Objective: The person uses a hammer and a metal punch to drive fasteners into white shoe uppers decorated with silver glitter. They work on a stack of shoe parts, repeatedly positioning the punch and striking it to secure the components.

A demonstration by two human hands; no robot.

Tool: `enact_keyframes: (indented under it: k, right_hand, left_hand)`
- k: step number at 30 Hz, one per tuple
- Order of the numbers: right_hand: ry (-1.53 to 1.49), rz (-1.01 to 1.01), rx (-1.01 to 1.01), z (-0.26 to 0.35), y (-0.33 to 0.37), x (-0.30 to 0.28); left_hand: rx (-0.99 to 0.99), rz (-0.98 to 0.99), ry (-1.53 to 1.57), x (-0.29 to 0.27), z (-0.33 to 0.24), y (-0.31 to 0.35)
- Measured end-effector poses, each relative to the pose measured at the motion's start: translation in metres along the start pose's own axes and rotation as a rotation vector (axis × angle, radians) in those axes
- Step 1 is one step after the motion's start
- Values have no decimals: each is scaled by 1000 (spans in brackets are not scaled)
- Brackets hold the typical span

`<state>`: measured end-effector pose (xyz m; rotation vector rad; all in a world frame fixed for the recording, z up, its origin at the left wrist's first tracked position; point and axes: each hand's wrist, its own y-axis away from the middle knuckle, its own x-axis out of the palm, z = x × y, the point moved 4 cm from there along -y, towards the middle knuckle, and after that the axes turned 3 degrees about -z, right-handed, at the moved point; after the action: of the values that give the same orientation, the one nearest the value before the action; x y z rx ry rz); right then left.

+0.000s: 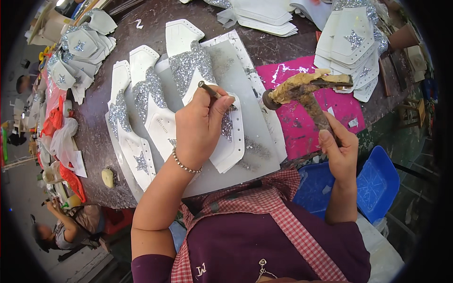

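My left hand [200, 125] is closed round a metal hole punch [208, 89], which slants over the holed edge of a white and silver-glitter shoe upper piece [188, 66]. A row of small holes runs along that piece's right side. Off to the right, my right hand [340, 148] grips the handle of a hammer [306, 89] wrapped in worn yellowish tape, its head raised apart from the punch. Two more sets of upper pieces [153, 101] lie left of the punch, one with a glitter star. A pale board [259, 167] is under them.
A pink sheet [302, 132] lies on the dark table right of the board. Stacks of upper pieces stand at back left [89, 42] and back right [347, 52]. Blue plastic bins [377, 184] are below the table edge. A person [71, 226] sits at far left.
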<state>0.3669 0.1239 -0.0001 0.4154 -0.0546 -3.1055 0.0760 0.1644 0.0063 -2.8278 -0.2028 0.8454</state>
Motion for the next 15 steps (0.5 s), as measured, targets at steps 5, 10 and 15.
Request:
enact_keyframes:
  k: [5,10,15]
  right_hand:
    - [11,9,-3,-1,-1,-2]
    - [3,-4,-24,8,-1,-3]
    - [-62,-102,-176,38,-4,3]
  left_hand:
    - [93,18,-87,0,-8,-2]
    - [201,6,-260,3,-18,-3]
    - [302,134,-400,11,-29,-2]
